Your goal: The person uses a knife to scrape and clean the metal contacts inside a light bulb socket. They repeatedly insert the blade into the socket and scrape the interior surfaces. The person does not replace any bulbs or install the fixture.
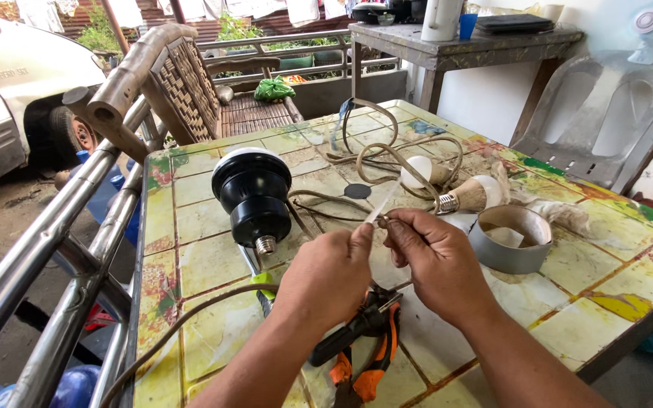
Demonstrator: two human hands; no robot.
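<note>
Both hands meet over the middle of the tiled table (213,264). The left hand (326,276) is closed, pinching the near end of a thin pale wire (382,205) between thumb and forefinger. The right hand (432,261) is closed too, its fingertips (391,224) gripping the same wire just beside the left hand's pinch. From there the wire runs up and away toward the far right, into a loose tangle of beige cord (387,155) lying on the far part of the table.

To the left of the hands stands a large black lamp bulb (253,198) with a white top, its screw base pointing toward the near side. Just below the hands, on the near part of the table, lie pliers with orange and black handles (364,344). A dark cable (190,313) curves in from the near left edge toward them. To the right of the right hand sits a roll of grey tape (509,238). Beyond it lie two smaller bulbs (478,193), one with its screw base toward the hands, the other among the cord.
</note>
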